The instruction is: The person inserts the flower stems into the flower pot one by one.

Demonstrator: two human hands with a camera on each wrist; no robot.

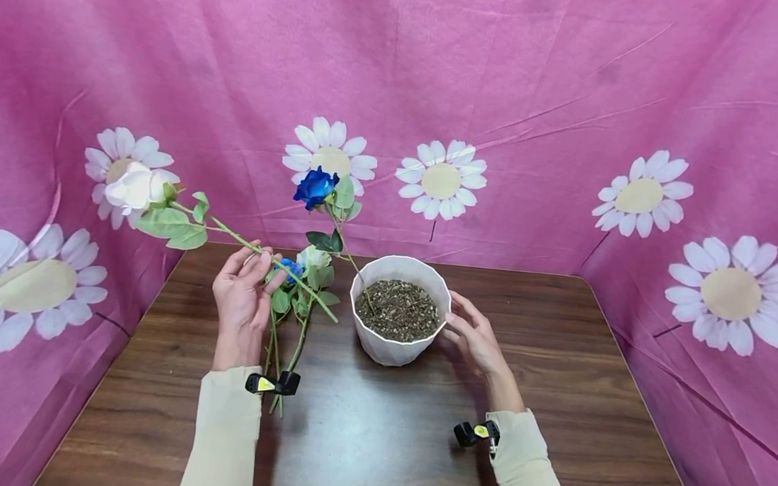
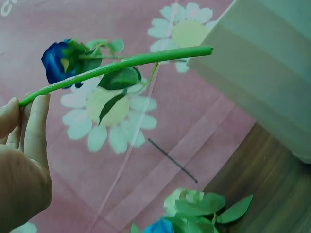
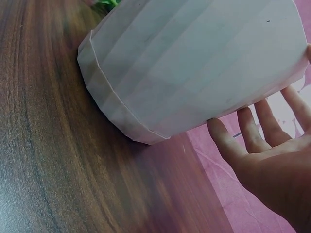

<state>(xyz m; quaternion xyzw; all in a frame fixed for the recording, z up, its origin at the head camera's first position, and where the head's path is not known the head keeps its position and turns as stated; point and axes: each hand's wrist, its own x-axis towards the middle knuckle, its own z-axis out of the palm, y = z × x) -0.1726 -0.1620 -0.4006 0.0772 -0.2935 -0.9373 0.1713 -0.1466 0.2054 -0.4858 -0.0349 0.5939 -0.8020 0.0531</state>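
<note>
My left hand (image 1: 241,298) pinches the green stem of a white rose (image 1: 137,189) between thumb and fingers. The bloom points up and left, and the stem's cut end (image 2: 206,51) slants down toward the pot, apart from it in the head view. A white faceted flowerpot (image 1: 393,351) holds dark soil (image 1: 401,310). One blue rose (image 1: 316,187) stands in the soil at the pot's left side, leaning left. Against the pot's right side rest the extended fingers of my right hand (image 1: 477,340), with the thumb near the rim.
On the wooden table (image 1: 370,437), left of the pot, lie a loose blue rose (image 1: 290,269) and a whitish rose (image 1: 314,257), their stems toward me and partly behind my left hand. A pink cloth (image 1: 524,66) printed with daisies hangs around the table's back and sides.
</note>
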